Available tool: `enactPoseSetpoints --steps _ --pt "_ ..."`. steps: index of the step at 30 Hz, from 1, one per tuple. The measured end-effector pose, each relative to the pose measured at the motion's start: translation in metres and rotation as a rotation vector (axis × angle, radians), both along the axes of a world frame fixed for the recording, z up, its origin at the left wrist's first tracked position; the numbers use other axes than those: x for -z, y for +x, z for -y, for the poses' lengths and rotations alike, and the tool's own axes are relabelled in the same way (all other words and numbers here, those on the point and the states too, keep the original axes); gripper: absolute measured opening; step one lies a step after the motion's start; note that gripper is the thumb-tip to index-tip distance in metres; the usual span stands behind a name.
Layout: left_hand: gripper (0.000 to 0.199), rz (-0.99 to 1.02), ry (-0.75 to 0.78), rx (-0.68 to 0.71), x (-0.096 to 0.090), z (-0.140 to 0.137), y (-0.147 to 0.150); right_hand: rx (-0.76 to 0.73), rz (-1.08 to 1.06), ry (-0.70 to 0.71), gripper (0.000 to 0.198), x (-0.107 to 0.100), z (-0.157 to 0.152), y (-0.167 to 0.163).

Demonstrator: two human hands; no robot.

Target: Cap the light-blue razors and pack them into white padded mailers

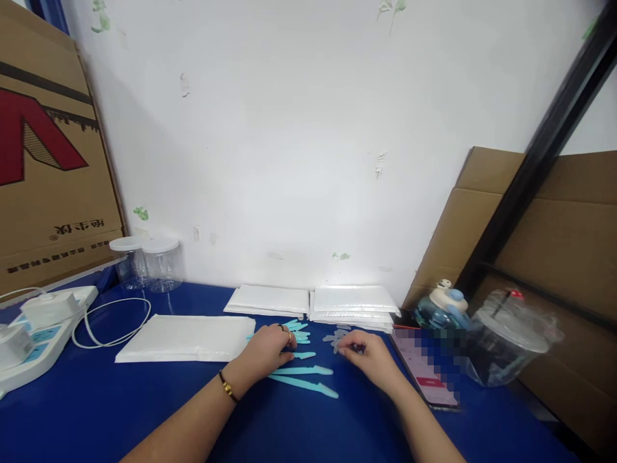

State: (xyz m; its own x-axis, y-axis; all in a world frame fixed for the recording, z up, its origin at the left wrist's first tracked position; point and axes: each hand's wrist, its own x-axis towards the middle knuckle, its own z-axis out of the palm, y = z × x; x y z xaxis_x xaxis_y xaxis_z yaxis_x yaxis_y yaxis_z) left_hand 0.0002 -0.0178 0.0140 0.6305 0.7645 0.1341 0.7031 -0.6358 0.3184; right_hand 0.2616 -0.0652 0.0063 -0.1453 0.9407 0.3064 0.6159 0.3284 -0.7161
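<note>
Tabletop [270, 431], blue, stretches on the person's side of the white envelope [187, 339], giving room to move there. Two stacks of white packets [354, 301] form an edge beyond and right of the envelope; a phone [414, 363] bounds the space farther right of it.

The left hand [270, 347] is palm down at the envelope's right end, fingers bent and thumb close to the index; whether they grip anything I cannot tell. The right hand [370, 355], farther right of the envelope, has thumb and index nearly meeting at small translucent pieces [337, 337]; a hold cannot be made out.

Turquoise sticks [303, 370], slim with angled, paler tips, fan out just right of the envelope, partly under the left hand.
</note>
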Motion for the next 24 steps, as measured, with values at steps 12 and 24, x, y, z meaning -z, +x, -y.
enactPoseSetpoints --steps 12,24 --pt "0.018 -0.053 0.058 0.058 0.004 -0.003 0.002 0.026 0.494 0.073 0.015 0.005 -0.011 -0.001" --pt "0.018 0.011 0.028 0.098 0.004 0.0 0.006 -0.052 0.409 0.056 0.006 0.007 -0.009 -0.023"
